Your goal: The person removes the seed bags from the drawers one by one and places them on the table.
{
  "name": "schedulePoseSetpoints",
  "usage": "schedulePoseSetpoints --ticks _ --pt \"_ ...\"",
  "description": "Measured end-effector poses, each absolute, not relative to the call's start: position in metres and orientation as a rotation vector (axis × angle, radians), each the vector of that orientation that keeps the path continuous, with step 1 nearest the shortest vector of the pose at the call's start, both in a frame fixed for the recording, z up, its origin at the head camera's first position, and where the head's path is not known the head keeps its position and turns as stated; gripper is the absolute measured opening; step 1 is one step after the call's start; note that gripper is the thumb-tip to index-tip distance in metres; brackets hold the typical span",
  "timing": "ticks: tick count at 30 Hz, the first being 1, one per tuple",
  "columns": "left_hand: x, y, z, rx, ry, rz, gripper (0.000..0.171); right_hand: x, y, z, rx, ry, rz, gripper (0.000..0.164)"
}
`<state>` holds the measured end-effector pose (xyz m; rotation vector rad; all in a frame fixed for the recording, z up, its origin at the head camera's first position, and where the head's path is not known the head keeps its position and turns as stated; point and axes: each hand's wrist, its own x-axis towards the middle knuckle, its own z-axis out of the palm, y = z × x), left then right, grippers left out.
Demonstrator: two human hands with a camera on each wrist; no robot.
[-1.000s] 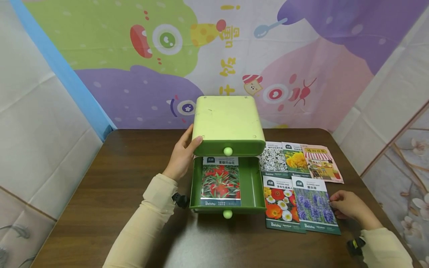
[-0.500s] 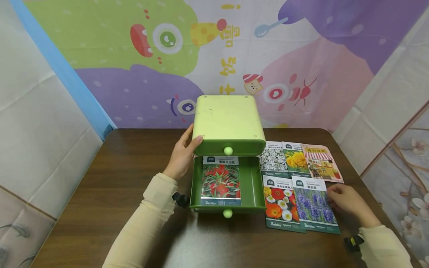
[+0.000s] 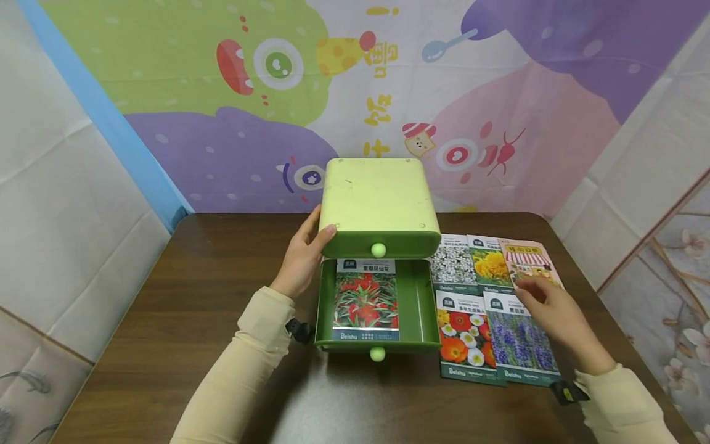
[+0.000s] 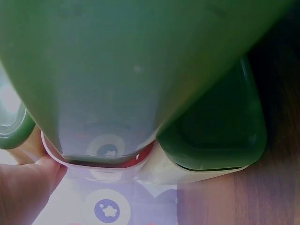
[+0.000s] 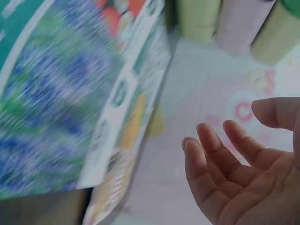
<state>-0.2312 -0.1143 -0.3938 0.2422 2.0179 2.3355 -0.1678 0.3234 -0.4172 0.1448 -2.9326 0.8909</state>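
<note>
My left hand (image 3: 299, 260) rests on the left side of a pale-green drawer box (image 3: 378, 194), its thumb by the front top corner. The lower drawer (image 3: 417, 302) is pulled out, with a red-flower seed packet (image 3: 366, 302) lying inside. Above it, the upper drawer (image 3: 346, 245) is in. My right hand (image 3: 554, 311) hovers over the purple-flower seed packet (image 3: 518, 339) and the lower edge of the pink shop-front packet (image 3: 527, 253). In the right wrist view, its fingers (image 5: 208, 143) are relaxed and hold nothing.
Left of the purple packet lies a poppy seed packet (image 3: 463, 345), slightly overlapped by it. Behind are white-flower (image 3: 453, 262) and yellow-flower (image 3: 490, 265) packets. All lie on the brown table (image 3: 222, 246), before a cartoon cloth backdrop (image 3: 249, 142).
My right hand has moved up and left, from the right edge of the purple-flower packet to above its top end. The left hand and drawer box have not moved.
</note>
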Motion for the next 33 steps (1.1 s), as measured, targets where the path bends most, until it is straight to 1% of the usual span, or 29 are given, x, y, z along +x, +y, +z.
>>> schedulePoseSetpoints --ticks 4,7,14,27,33 --pt "-0.231 -0.115 -0.394 0.239 2.026 2.327 0.067 -0.166 0.300 -0.404 0.256 -2.873 0.916 0.037" --pt "-0.231 -0.115 -0.394 0.236 2.027 2.326 0.067 -0.163 0.281 -0.396 0.334 -2.863 0.913 0.041" --pt "-0.232 -0.114 -0.395 0.243 2.008 2.343 0.067 -0.157 0.240 -0.384 0.501 -2.865 0.851 0.045" --pt "-0.233 -0.114 -0.395 0.255 1.984 2.366 0.067 -0.155 0.180 -0.382 0.828 -2.793 0.705 0.041" --pt "-0.232 -0.114 -0.395 0.258 1.970 2.379 0.067 -0.163 0.159 -0.391 0.920 -2.814 0.569 0.045"
